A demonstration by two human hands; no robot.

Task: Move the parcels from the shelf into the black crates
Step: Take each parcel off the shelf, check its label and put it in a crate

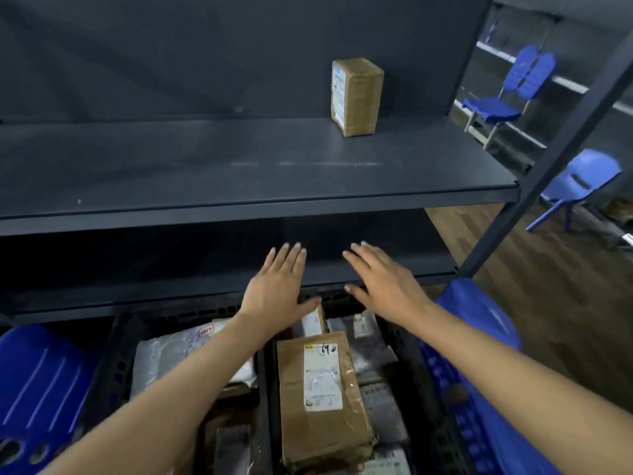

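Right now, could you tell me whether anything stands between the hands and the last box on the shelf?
Nothing visible does. The box stands alone on the shelf, and both hands, left and right, are open and empty, lower down over the crates, with clear space up to it.

tall brown tape-wrapped cardboard parcel [357,97]: upright, alone on dark grey metal shelf [212,173] | black slotted plastic crates [263,365]: below shelf, filled with brown and grey parcels

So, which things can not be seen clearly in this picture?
- Lower shelf, head view: its inside is too dark to tell.
- Label on the brown parcel: print too small.
- Black crates: parcels below covered by forearms and top parcels; near side cut by the bottom edge.
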